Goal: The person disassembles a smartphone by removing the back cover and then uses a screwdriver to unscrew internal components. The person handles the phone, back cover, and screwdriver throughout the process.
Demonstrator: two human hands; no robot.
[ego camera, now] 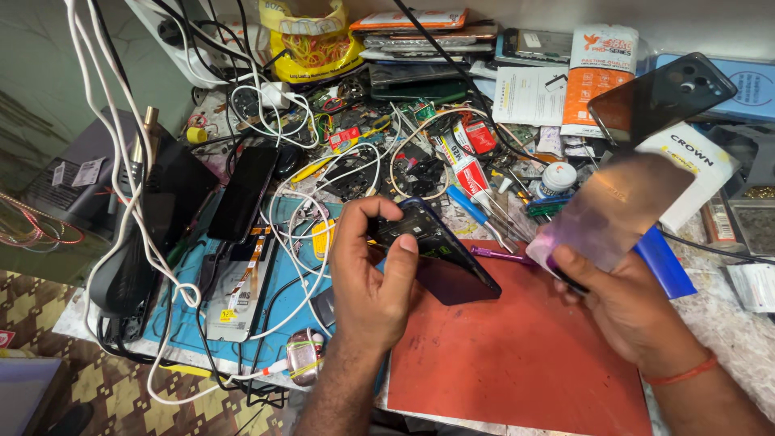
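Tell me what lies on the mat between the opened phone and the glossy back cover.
In the head view, a purple-handled tool lies between the opened phone and the back cover, on the red mat.

From my seat, my left hand covers the near end of the opened phone, the glossy back panel blurs with glare, and both forearms run off the bottom edge.

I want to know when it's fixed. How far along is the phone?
Done: the back cover is off, in the right hand. In hand: the left hand tilts the opened phone over the red mat. Left: the cover is not back on; a tool lies nearby.
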